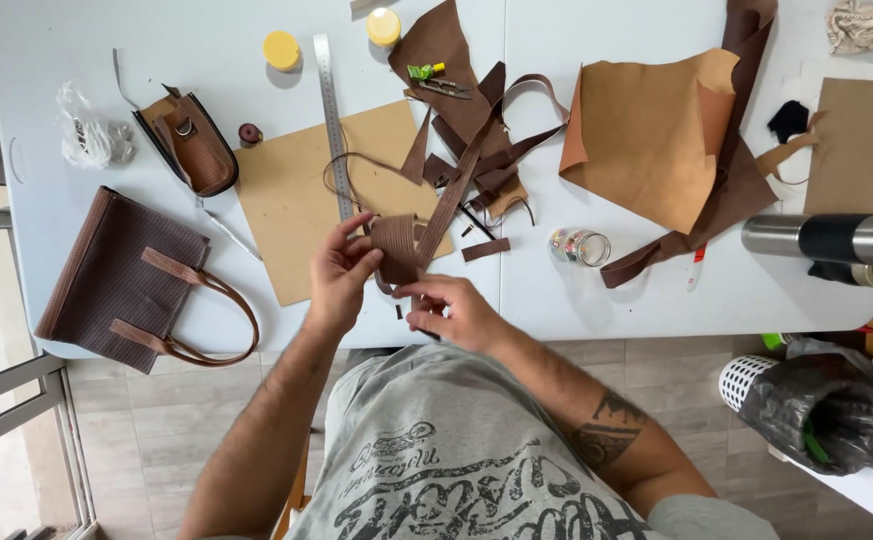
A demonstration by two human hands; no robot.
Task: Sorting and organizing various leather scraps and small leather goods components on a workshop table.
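Ribbed brown leather strip (396,248) — left hand (339,272), right hand (453,312).

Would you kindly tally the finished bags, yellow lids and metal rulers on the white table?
Finished bags: 2, the striped handbag and the small pouch
Yellow lids: 2
Metal rulers: 1
Total: 5

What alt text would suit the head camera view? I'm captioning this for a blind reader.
A person's left hand and right hand hold a folded brown leather strip over a white table. Around it lie leather scraps, a tan hide, a steel ruler, a brown handbag and a small glass jar.
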